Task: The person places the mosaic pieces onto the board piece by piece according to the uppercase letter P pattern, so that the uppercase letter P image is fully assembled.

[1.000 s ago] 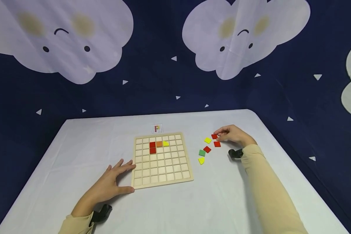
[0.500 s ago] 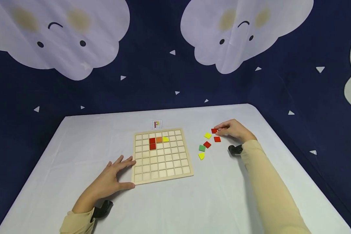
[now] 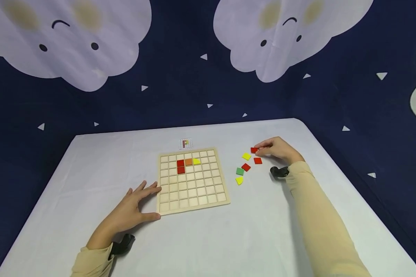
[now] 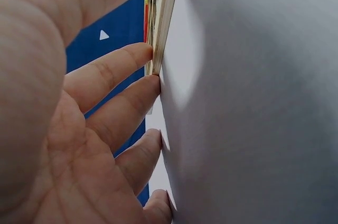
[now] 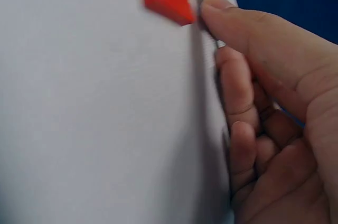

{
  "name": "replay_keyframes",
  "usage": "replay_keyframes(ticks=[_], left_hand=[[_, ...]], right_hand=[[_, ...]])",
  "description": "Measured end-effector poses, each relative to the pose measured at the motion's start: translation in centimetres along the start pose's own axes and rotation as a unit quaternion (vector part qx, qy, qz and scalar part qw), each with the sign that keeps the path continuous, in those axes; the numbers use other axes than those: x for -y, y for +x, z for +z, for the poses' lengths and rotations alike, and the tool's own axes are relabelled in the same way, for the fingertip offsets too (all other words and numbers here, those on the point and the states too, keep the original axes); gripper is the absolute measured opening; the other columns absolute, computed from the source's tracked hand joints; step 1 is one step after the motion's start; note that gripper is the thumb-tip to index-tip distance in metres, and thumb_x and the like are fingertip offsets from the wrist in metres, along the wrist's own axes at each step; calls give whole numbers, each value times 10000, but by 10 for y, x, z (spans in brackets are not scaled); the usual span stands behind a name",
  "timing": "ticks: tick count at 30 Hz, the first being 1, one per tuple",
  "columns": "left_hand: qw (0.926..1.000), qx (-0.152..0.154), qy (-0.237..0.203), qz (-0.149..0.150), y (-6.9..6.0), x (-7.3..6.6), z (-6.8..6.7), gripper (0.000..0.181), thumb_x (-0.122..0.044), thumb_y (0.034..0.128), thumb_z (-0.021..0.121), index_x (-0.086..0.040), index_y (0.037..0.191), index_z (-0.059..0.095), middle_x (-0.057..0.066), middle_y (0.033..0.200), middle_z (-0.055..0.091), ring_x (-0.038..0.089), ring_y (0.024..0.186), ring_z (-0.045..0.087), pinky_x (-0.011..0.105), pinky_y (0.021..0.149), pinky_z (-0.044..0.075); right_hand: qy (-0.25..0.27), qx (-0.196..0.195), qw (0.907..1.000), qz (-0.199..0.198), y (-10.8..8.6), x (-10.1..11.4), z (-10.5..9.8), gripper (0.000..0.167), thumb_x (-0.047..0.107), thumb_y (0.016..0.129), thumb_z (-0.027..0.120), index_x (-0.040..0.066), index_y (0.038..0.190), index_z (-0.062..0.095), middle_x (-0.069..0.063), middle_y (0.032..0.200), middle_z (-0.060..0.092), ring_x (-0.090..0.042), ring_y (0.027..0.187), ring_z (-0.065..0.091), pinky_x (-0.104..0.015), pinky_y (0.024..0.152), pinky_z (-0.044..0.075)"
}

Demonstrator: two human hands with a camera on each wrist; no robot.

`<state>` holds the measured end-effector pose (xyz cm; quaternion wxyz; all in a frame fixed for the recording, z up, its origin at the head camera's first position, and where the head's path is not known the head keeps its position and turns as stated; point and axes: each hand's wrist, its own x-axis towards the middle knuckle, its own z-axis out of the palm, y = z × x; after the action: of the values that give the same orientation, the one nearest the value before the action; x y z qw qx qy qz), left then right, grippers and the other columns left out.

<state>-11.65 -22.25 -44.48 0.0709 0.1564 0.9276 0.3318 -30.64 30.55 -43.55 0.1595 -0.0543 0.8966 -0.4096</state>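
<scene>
A wooden grid board [image 3: 194,209] bears two red square tiles, an orange one [image 3: 188,162] and a yellow one with a slanted side [image 3: 196,161]. My left hand [image 3: 128,211] rests spread at its left side, thumb at the near corner; in the left wrist view, fingertips [image 4: 150,84] touch the board's edge. At the loose pieces on the right, my right hand [image 3: 277,149] pinches a red tile [image 3: 254,150] between thumb and fingers. The right wrist view shows the thumb [image 5: 227,15] partly covering that tile, the other fingers curled.
Near the right hand lie another red tile [image 3: 258,161], a yellow square [image 3: 246,156], a third red tile [image 3: 246,167], a green one [image 3: 240,171] and a yellow rounded piece [image 3: 239,180]. A small printed grid card [image 3: 185,144] lies behind the board on the white table [image 3: 201,246].
The head view has tilted, so everything sits higher in it. The right-hand tile has shifted slightly away from the other loose pieces. The left hand stays at the board's edge.
</scene>
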Motion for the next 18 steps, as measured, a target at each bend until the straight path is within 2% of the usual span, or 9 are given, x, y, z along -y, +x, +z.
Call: replay_keyframes(ticks=[3,5,12,18], left_hand=[[10000,33,-17,18,4,-2,1,840,-379,769,967,-143,1500,627,151,1675,474,561,1612,221,848,1228,90],[10000,2,-15,6,1,0,-1,839,-368,770,967,-135,1500,625,158,1675,473,566,1611,218,851,1224,91],[10000,-21,-12,28,-1,-3,-2,836,-364,773,966,-126,1500,626,167,1668,479,570,1607,226,856,1219,99],[10000,4,-32,-8,0,-4,1,830,-366,772,968,-135,1496,633,154,1670,484,561,1610,230,848,1227,92]], right_hand=[[74,-28,10000,-26,-2,-1,-4,477,327,958,827,80,1357,741,-153,1444,694,-279,1294,581,-418,1137,460],[77,-105,9999,-99,1,4,-2,456,334,950,837,97,1332,759,-138,1393,723,-265,1252,599,-393,1108,472],[-206,-545,9970,-507,2,22,6,399,292,970,812,73,1300,764,-117,1221,770,-214,1044,645,-266,919,522],[-150,-756,9942,-749,-3,45,22,363,237,940,819,67,1259,780,-74,1090,775,-158,926,643,-199,774,519]])
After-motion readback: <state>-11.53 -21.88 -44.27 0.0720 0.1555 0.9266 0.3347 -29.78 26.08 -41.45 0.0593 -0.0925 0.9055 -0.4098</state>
